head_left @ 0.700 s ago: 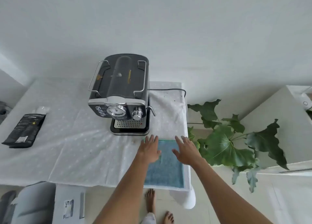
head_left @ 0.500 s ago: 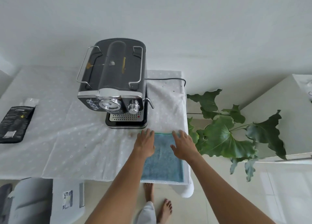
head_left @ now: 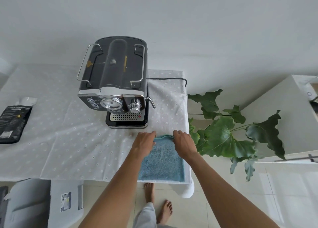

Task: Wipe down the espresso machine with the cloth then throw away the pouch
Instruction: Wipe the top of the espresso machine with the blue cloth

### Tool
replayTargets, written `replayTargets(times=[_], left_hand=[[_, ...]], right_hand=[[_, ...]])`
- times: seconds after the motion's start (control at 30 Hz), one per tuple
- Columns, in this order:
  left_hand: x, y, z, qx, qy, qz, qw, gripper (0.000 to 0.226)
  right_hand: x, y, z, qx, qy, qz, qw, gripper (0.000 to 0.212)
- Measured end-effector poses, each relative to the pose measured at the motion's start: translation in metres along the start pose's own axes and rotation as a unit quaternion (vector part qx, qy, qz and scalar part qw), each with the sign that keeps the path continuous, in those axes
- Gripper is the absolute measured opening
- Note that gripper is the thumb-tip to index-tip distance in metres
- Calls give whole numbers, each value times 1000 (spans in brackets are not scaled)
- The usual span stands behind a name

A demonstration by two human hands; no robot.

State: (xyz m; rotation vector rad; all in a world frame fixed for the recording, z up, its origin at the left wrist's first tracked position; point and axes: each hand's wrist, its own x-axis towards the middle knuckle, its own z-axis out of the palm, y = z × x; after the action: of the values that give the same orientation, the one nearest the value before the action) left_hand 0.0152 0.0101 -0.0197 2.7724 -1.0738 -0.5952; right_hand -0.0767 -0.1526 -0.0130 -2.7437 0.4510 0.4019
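The cloth (head_left: 161, 160), a blue terry rectangle, lies flat at the near right corner of the surface (head_left: 56, 141), its near hem almost level with the surface's front edge. Both hands work the far hem of the cloth. The left hand (head_left: 144, 141) rests on the far left corner with fingers curled over the hem; the right hand (head_left: 184, 141) does the same at the far right corner. The hem between them is lifted and bunched, so each hand appears to be pinching cloth, probably to raise it for wiping.

Beyond the cloth, just past its far hem, stands the espresso machine (head_left: 115, 80), drip tray facing the cloth. Yellowish marks show on its top panel; these are likely wipe targets. Its cord (head_left: 168, 79) runs right from the rear, beyond the cloth.

Right of the cloth the surface ends at once, and a plant (head_left: 228, 135) crowds that edge; lifting room is better straight up or to the left. Far left of the cloth, well apart, the pouch (head_left: 13, 123) lies flat near the surface's left end, untouched.
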Motion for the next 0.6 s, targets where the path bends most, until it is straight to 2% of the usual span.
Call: replayTargets(times=[0.03, 0.17, 0.23, 0.37, 0.6], left_hand=[[-5, 1, -4, -19, 8, 4, 1000, 29], [-33, 3, -25, -89, 62, 14, 994, 21], [-53, 2, -33, -125, 101, 15, 987, 19], [-97, 4, -53, -172, 201, 20, 964, 27], [-150, 4, -122, -215, 355, 67, 907, 30]], right_hand=[[-6, -1, -5, 0, 2, -4, 1000, 13], [-36, -2, -21, 3, 30, -39, 999, 58], [-53, -5, -34, 15, 45, -51, 998, 69], [-87, -18, -61, 21, 108, -88, 990, 74], [-114, -58, -120, 36, 237, -167, 956, 66]])
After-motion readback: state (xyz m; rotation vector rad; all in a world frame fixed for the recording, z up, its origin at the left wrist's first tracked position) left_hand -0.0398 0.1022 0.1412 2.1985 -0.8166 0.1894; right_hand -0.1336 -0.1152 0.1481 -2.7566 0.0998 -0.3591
